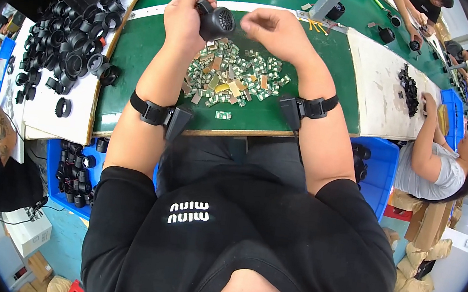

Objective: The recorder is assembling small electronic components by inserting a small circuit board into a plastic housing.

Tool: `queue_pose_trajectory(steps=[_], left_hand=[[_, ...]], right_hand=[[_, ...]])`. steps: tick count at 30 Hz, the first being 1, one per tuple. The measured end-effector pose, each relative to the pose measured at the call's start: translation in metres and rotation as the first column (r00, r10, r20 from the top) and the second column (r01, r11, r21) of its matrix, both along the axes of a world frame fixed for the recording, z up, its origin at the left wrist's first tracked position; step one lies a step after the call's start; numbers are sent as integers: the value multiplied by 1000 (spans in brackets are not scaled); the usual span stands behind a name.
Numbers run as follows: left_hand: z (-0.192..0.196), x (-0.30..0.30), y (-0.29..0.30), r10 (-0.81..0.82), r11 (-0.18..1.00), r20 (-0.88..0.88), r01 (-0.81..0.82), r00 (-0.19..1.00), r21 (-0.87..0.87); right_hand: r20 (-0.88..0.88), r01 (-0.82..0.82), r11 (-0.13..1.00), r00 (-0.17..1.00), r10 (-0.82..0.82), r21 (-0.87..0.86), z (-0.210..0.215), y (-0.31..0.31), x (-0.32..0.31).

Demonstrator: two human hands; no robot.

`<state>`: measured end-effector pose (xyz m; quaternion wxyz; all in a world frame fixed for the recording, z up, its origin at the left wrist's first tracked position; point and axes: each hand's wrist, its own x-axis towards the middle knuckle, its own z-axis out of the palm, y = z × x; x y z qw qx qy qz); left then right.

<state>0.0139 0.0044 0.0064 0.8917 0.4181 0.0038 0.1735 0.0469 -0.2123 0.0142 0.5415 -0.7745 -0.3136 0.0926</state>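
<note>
In my left hand point(181, 18) is a black rounded housing point(219, 24) with a spoked grille on the end that faces right. My fingers wrap its far side, over the green bench. My right hand point(275, 33) is just right of the grille, apart from it, with fingers curled in toward the thumb; whatever they may pinch is too small or hidden. Below both hands lies a heap of small circuit boards point(241, 80), green and white with some brownish pieces. One single circuit board point(223, 115) lies apart, near the bench's front edge.
Many black ring-shaped parts point(72, 47) cover the white table at left. Blue bins point(384, 169) with black parts flank my legs. A metal post point(328, 4) rises beyond my right hand. At right, a co-worker point(440, 163) sits by a row of black parts point(409, 91).
</note>
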Motion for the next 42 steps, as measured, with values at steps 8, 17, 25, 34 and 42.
queue_pose_trajectory(steps=[8, 17, 25, 34, 42], left_hand=[[-2, 2, -11, 48, 995, -72, -41, 996, 86], [1, -9, -25, -28, 929, 45, 9, 999, 370], [0, -24, -42, 7, 809, 114, -72, 993, 584], [-2, -25, -41, 25, 637, 203, -172, 979, 751], [12, -32, -34, -57, 355, 299, -261, 952, 898]], right_hand=[[269, 30, 807, 950, 161, -590, -9, -4, -6], [0, 244, 953, 969, -248, 181, 5, -8, 8], [-128, 206, 855, 978, -164, 476, 18, -3, -3], [-40, -15, 881, 998, 39, 472, 12, -9, 2], [122, -63, 961, 992, 31, 270, 26, -24, -4]])
